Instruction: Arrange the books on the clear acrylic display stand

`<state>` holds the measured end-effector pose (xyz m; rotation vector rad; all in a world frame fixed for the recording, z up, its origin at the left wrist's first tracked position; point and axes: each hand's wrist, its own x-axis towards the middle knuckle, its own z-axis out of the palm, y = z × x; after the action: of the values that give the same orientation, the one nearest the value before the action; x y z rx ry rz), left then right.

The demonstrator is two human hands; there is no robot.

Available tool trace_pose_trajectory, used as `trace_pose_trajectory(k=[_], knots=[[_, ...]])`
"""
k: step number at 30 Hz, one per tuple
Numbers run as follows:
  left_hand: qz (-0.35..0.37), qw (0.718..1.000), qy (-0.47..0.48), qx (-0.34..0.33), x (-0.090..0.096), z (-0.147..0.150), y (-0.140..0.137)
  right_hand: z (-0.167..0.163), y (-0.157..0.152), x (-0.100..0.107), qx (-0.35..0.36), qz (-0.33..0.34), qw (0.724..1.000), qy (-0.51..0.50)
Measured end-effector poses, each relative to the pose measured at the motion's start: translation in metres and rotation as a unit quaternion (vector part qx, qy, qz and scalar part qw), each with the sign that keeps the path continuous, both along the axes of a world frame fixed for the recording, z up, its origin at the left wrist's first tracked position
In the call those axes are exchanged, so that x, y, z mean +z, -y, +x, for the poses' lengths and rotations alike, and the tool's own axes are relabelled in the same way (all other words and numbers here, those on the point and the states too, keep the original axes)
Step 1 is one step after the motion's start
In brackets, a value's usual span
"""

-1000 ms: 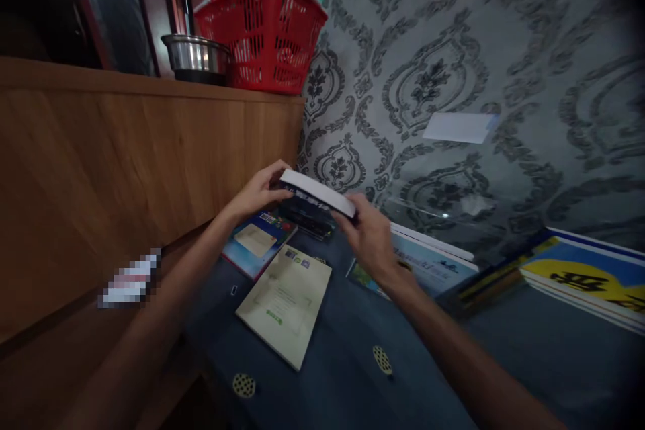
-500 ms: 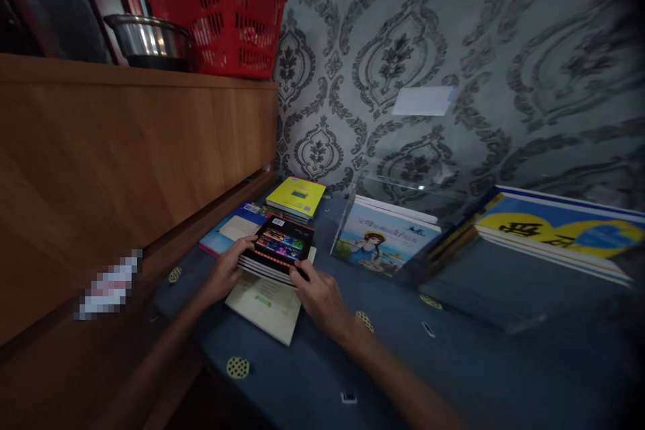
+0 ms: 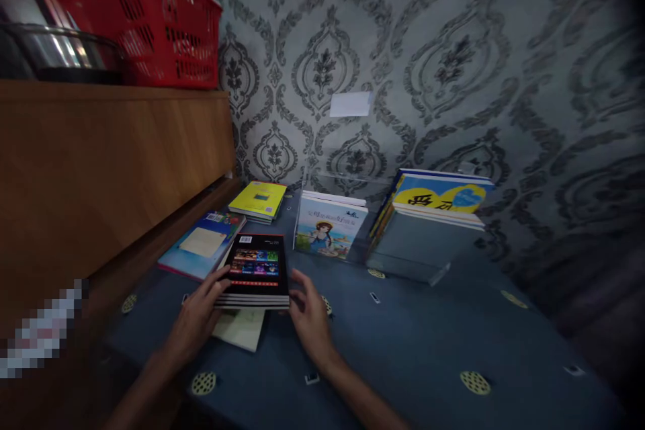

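A stack of several black books [image 3: 256,269] with colorful pictures on the top cover lies level between my hands. My left hand [image 3: 204,306] grips its left edge, fingers over the cover. At the lower right corner, my right hand [image 3: 310,316] holds the stack's side with curled fingers. Partly hidden below is a pale cream book [image 3: 242,330]. To the left lies a blue book [image 3: 201,245] with a beige panel on its cover. A small pile of yellow books [image 3: 259,200] rests farther back.
Clear holders against the patterned wall hold a picture book with a girl [image 3: 330,228] and larger blue-and-yellow books [image 3: 438,193]. A dark blue patterned cloth [image 3: 403,349] covers the table. On the wooden cabinet [image 3: 115,154] at left stand a red basket [image 3: 151,20] and a metal bowl [image 3: 75,50].
The view has swung right. The black stack has turned straighter and shifted right, uncovering more of the blue book. My right thumb has come off the top cover to the stack's side.
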<state>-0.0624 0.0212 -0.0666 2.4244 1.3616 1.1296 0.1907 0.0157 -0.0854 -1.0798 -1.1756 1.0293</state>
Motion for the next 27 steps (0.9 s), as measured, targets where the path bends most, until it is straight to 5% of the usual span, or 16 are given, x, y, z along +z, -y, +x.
trace_pose_trajectory(k=[4, 7, 13, 20, 27], knots=[[0.049, 0.999, 0.003, -0.006, 0.000, 0.003, -0.004, 0.008, -0.011, 0.014, 0.069, -0.164, 0.950, -0.257], [0.076, 0.997, 0.012, -0.003, 0.002, 0.002, -0.007, 0.002, -0.019, 0.028, 0.113, -0.212, 0.931, -0.275], [0.105, 0.994, 0.021, 0.020, 0.021, -0.010, -0.025, -0.030, -0.043, 0.051, 0.124, -0.162, 0.942, -0.265], [0.140, 0.988, 0.029, 0.059, 0.066, -0.017, -0.095, -0.055, -0.115, 0.097, 0.141, -0.102, 0.929, -0.327], [0.209, 0.977, -0.045, 0.009, 0.080, -0.007, -0.167, -0.060, -0.164, 0.084, 0.085, -0.089, 0.900, -0.419]])
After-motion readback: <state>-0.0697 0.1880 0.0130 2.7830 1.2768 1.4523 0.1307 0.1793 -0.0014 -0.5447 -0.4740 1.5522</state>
